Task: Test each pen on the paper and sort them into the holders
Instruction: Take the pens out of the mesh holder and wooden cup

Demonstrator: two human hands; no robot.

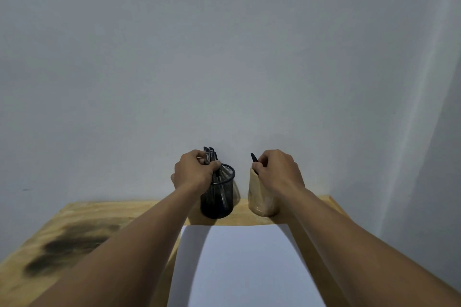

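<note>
Black mesh holder [220,198] stands at the far edge of the table [99,217]. The wooden holder [260,198] is just beside it to the right, with a narrow gap between them. The paper [249,264] lies near, in front of both holders, and looks blank as far as can be seen.

Left hand [193,173]: fingers curled round a bundle of pens [209,156] whose lower ends stand inside the mesh holder. Their number cannot be told.

Right hand [277,171]: fingers curled at the rim of the wooden holder, pinching a single dark pen [253,158] whose upper end shows above the knuckles. Whatever else is in that holder is hidden.

Handling, as judged: the pens are light and stiff, with smooth barrels likely to slide against one another in a bundle. A hold at mid-barrel, one pen at a time, would be surer. Clips may snag on the mesh rim. The mesh holder looks light and tall, so a straight upward lift is advised, since a sideways pull could tip it. The paper is thin and may shift under a nib unless pressed flat.

Noted: dark stain [67,249] on the left of the table.
</note>
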